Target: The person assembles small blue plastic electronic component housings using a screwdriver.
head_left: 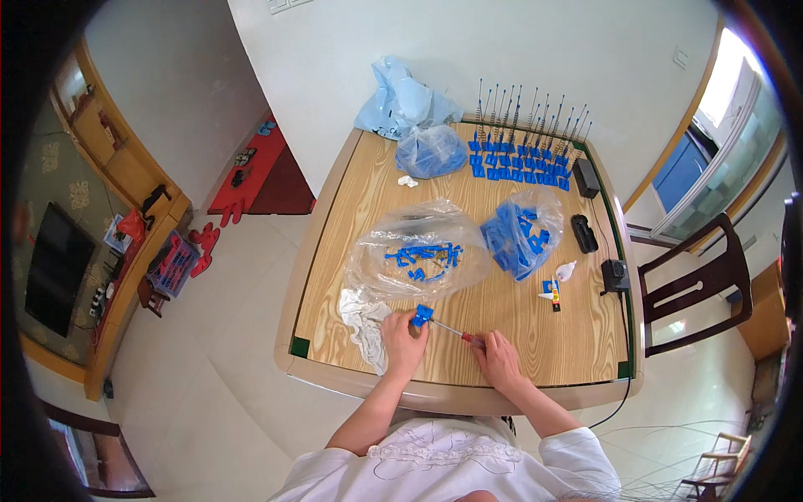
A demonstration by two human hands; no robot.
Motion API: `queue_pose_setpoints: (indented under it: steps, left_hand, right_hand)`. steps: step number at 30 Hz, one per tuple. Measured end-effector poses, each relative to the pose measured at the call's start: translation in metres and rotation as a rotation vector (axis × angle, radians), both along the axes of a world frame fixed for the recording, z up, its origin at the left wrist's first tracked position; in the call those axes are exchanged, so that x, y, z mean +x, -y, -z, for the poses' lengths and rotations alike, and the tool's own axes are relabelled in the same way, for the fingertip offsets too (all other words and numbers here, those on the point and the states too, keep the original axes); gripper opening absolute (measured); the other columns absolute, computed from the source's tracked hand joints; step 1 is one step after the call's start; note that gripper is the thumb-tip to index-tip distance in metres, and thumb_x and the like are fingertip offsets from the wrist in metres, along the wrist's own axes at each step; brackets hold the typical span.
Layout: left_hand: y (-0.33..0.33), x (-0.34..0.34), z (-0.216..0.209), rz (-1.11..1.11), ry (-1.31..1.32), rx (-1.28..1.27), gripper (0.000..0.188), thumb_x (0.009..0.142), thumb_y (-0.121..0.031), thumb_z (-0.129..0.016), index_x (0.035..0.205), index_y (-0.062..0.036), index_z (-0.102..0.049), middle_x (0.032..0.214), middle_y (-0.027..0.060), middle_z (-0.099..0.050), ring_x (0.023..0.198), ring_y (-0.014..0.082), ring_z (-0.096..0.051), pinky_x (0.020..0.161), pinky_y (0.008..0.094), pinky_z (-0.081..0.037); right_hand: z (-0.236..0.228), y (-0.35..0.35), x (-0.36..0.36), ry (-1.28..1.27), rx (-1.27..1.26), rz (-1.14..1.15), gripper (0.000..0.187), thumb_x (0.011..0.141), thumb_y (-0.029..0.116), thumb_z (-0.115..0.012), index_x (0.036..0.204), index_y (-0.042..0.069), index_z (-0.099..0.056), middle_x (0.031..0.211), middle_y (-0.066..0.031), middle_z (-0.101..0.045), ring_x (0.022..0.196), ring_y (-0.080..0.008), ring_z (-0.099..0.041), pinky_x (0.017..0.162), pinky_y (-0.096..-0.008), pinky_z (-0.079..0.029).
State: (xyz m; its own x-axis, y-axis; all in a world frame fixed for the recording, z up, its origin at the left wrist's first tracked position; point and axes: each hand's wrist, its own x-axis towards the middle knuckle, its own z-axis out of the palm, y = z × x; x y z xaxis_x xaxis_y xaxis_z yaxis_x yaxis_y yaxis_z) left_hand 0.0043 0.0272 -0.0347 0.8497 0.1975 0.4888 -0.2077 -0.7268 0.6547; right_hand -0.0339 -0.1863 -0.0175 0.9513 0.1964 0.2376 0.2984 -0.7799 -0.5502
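Observation:
Near the front of the table, my left hand [403, 341] is closed around a small blue plastic part [422, 315]. My right hand [498, 360] grips the red handle of a screwdriver [452, 330], whose metal shaft points left with its tip at the blue part. Whether the tip sits inside the part is too small to tell. Just beyond my hands lies an opened clear plastic bag [376, 261] with blue pieces and small brass-coloured bits on it. A white crumpled cloth [365, 326] rests beside my left hand.
Another clear bag of blue parts [523, 234] lies right of centre. Rows of blue pieces with upright springs and rods [523, 163] stand at the back right. A glue tube [554, 294], black adapter [616, 275] and its cable line the right side. A dark chair [703, 284] stands beyond the right edge.

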Motion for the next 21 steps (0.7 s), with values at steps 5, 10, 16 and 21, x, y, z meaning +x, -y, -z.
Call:
queue_pose_setpoints:
  steps: [5,10,16,21]
  left_hand:
    - [-0.002,0.001,0.004,-0.002,0.008,-0.009,0.030,0.069,-0.013,-0.074,0.096,-0.0053,-0.063,0.090,0.0108,-0.055,0.091,0.0312,-0.052,0.081,0.0431,-0.039]
    - [0.000,0.001,0.002,0.009,-0.002,-0.001,0.030,0.069,-0.012,-0.074,0.097,-0.0046,-0.063,0.088,0.0102,-0.053,0.089,0.0305,-0.051,0.079,0.0431,-0.039]
    - [-0.002,0.000,0.002,0.006,-0.006,-0.006,0.031,0.069,-0.012,-0.074,0.097,-0.0042,-0.063,0.087,0.0099,-0.052,0.088,0.0301,-0.051,0.079,0.0427,-0.039]
    - [0.000,0.001,0.001,0.007,-0.022,-0.007,0.032,0.069,-0.012,-0.074,0.098,-0.0040,-0.064,0.088,0.0098,-0.053,0.089,0.0299,-0.051,0.079,0.0426,-0.039]
  right_hand:
    - [-0.010,-0.010,-0.001,0.010,-0.148,-0.022,0.026,0.084,0.016,-0.062,0.105,0.004,-0.053,0.092,-0.0143,-0.056,0.088,-0.0332,-0.055,0.076,-0.0422,-0.045]
    - [0.002,-0.005,0.001,0.049,0.034,-0.004,0.026,0.084,0.016,-0.062,0.107,0.004,-0.054,0.091,-0.0143,-0.054,0.088,-0.0325,-0.055,0.077,-0.0419,-0.045]
    - [-0.006,-0.012,0.001,0.076,-0.101,-0.028,0.024,0.085,0.011,-0.060,0.106,0.003,-0.052,0.092,-0.0156,-0.054,0.088,-0.0343,-0.054,0.078,-0.0433,-0.044]
    - [0.001,-0.005,0.001,0.064,0.062,-0.011,0.026,0.085,0.014,-0.060,0.108,0.003,-0.054,0.092,-0.0149,-0.054,0.087,-0.0334,-0.053,0.078,-0.0429,-0.044]
